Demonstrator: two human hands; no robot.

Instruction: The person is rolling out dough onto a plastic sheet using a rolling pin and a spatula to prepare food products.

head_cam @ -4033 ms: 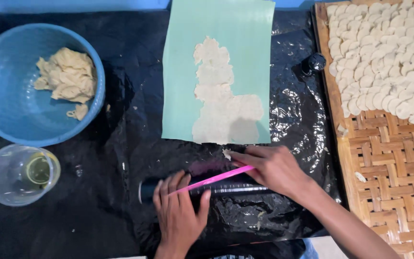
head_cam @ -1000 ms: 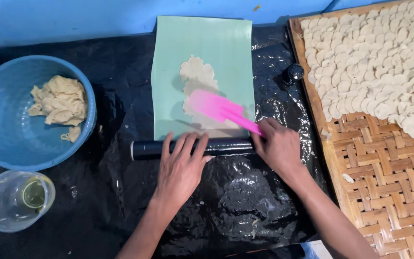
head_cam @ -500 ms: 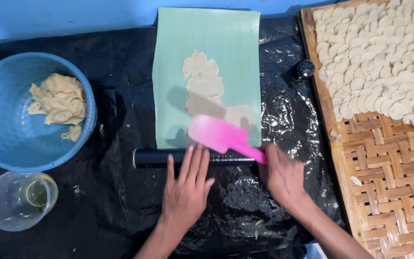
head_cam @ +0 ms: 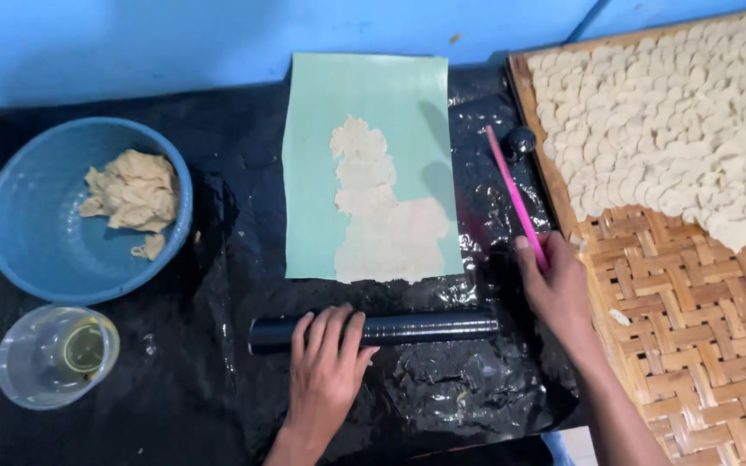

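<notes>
My left hand (head_cam: 325,366) rests flat, fingers apart, on a dark rolling pin (head_cam: 416,327) lying across black plastic sheeting. In my right hand (head_cam: 553,286) is a pink flat spatula (head_cam: 515,197), gripped at its lower end and seen edge-on, pointing away along the right side of a pale green sheet (head_cam: 314,164). A thin rolled patch of dough (head_cam: 384,217) lies on that sheet, just beyond the rolling pin.
A blue bowl (head_cam: 21,250) holding a lump of dough (head_cam: 134,193) sits at the left, with a clear cup of oily liquid (head_cam: 57,355) below it. A woven bamboo tray (head_cam: 701,328) on the right carries several small dough rounds (head_cam: 668,122). A small dark round object (head_cam: 521,141) lies by the tray's edge.
My right hand has swung the pink spatula off the green sheet to the right, turning it edge-on. My left hand stays on the rolling pin.
</notes>
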